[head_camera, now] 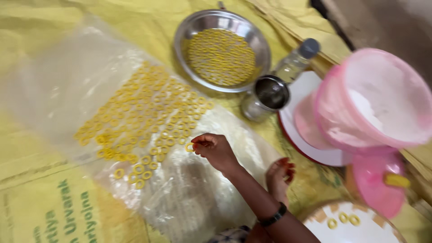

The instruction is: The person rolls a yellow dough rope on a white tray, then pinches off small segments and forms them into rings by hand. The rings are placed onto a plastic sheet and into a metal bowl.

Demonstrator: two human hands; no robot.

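My left hand (216,150) pinches a small yellow dough ring (190,147) at the edge of a spread of several such rings (144,117). The rings lie on a clear plastic sheet (58,90). My right hand (279,176), with red nails and a black band at the wrist, rests behind the left forearm. Its fingers are curled and nothing shows in them.
At the back stands a steel bowl (258,45) full of rings. Right of it are a steel cup (270,95), a bottle with a grey cap (297,60), a pink tub of white powder (378,99) on a red-rimmed white plate (299,135), and a pink lid (375,180). A round board (364,231) at bottom right carries three rings. Yellow sacking (36,198) covers the floor.
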